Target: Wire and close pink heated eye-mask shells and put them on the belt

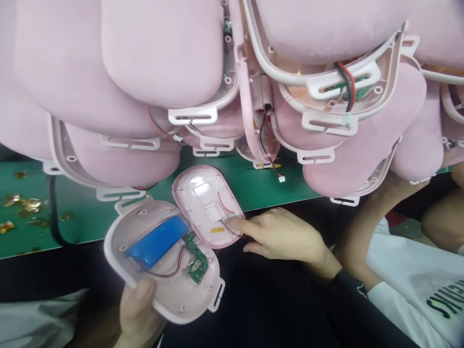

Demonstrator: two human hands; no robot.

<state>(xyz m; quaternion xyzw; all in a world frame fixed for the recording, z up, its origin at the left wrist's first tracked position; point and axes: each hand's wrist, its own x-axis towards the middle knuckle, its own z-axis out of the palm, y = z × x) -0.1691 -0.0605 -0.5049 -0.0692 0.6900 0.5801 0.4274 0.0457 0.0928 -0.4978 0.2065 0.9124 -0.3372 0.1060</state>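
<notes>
My left hand (139, 309) grips the lower edge of a pale pink plastic shell (170, 302), thumb on its rim. Inside the shell lie a blue battery pack (159, 241) and a green circuit board (197, 263), with thin red and black wires. Beside it is a smaller pink cover (188, 203), tilted, its inside facing up. A white rectangular part (208, 200) and a yellow sticker (218, 230) sit inside that cover. My right hand (279, 237) is closed at the cover's right end, index finger over the wires inside; its curled fingers are partly hidden.
Many similar pink shells (163, 53) are heaped along the back, some with loose wires and a white connector (282, 179). Gold scraps (29, 205) and a black strap (53, 212) are on the green table (90, 227) at left. Another person's arm (373, 222) reaches in at right.
</notes>
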